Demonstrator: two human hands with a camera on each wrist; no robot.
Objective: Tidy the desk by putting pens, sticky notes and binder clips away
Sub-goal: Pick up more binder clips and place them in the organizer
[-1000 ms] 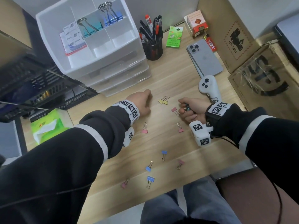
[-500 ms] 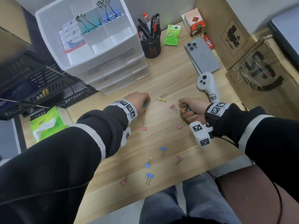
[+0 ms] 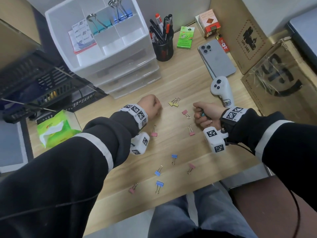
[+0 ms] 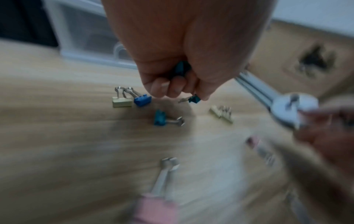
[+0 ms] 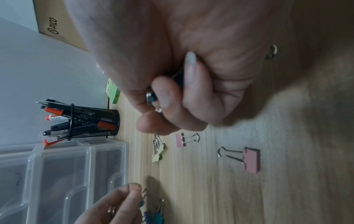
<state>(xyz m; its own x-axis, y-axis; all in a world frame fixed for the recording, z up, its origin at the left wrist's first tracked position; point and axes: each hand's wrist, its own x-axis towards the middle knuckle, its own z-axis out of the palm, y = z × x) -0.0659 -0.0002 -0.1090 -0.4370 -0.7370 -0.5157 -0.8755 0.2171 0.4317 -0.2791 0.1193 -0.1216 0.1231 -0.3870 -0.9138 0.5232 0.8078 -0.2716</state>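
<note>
Binder clips lie scattered over the wooden desk across the centre and lower middle of the head view, small pink, blue and yellow bodies with folded wire handles, a yellow pair sitting between the two hands. At centre left the left hand is curled around teal clips, with more blue and teal ones on the desk just beneath its fingertips. At centre right the right hand is clenched around a bunch of clips.
</note>
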